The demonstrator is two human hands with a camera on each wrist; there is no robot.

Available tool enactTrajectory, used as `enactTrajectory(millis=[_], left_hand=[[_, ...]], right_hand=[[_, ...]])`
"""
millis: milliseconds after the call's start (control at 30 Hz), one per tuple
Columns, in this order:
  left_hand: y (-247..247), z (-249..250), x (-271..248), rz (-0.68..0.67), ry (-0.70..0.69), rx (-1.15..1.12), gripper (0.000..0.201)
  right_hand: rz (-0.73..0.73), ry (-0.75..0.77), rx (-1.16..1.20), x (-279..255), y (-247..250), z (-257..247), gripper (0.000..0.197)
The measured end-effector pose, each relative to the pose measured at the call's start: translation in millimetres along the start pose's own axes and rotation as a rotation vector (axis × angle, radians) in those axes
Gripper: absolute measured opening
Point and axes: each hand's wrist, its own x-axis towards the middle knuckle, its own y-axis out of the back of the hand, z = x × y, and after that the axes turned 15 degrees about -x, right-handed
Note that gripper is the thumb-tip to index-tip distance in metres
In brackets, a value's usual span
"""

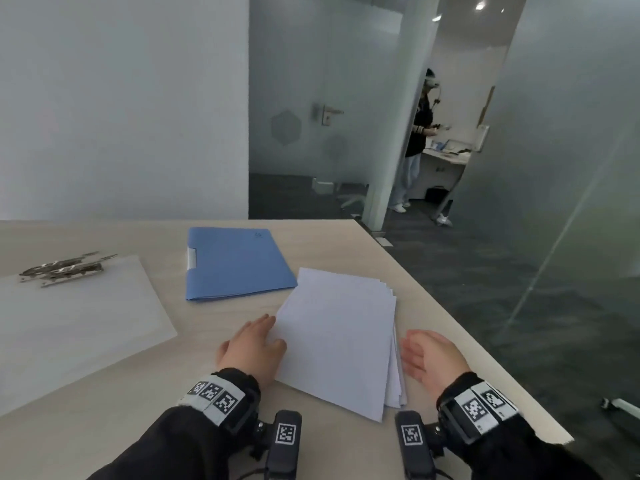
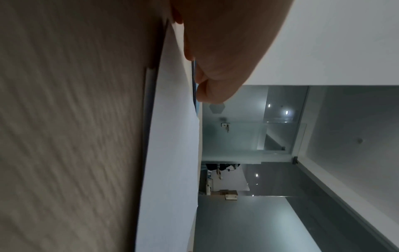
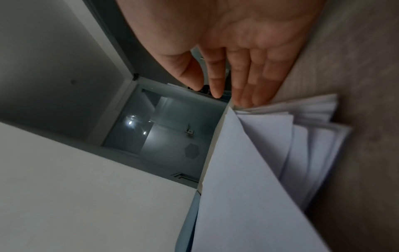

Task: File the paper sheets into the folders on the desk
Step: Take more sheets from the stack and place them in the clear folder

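Fingers (image 1: pixel 266 322) of my left hand (image 1: pixel 251 344) lie nearly straight and flat on the bench (image 1: pixel 194 368), their tips slipped under the left edge of the paper stack (image 1: pixel 337 336); the thumb rests on the top sheet. My right hand (image 1: pixel 431 355) stands on its edge just right of the stack, palm turned toward the paper, fingers (image 3: pixel 248 76) straight and close together, holding nothing.

The stack lies in front of me near the bench's right edge, long axis running away from me and leaning slightly right; its sheets are fanned unevenly on the right side. Its far left corner sits just beside the near right corner of a closed blue folder (image 1: pixel 235 263), whose spine with a white clip faces left. Further left lies a clear folder (image 1: pixel 76 327) with metal clips (image 1: pixel 65 268) at its far end.

Pale wood-grain covers the bench. Behind it are a white wall, frosted glass partitions, a door and dark carpet. Another person (image 1: pixel 417 140) stands at a distant counter. A small mark on the blue cover is too small to read.
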Motion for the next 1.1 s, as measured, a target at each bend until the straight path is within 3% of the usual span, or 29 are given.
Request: enactTrajectory(millis=[133,533,733,1000,1100], left_hand=[[-7.6,0.4,3.6,-0.091,0.019,0.141,0.062],[-8.7,-16.6,7.2,-0.142,0.018,0.101,0.060],[-7.4,-22.8,7.1,-0.161,0.046,0.070,0.052],[-3.3,-12.3,-1.7,-0.207,-0.037,0.035,0.039],[-2.0,-12.6,-2.7,-0.185,-0.050,0.024,0.043]], right_hand=[[-0.052,-0.048,0.108,-1.7,5.8,3.7,0.026],[-0.068,-0.071,0.134,-3.9,8.1,4.1,0.032],[-0.044,-0.062,0.067,-1.0,8.6,5.9,0.028],[0.006,-0.089,-0.098,-1.6,6.2,3.2,0.020],[-0.009,-0.084,-0.186,0.3,6.1,2.0,0.015]])
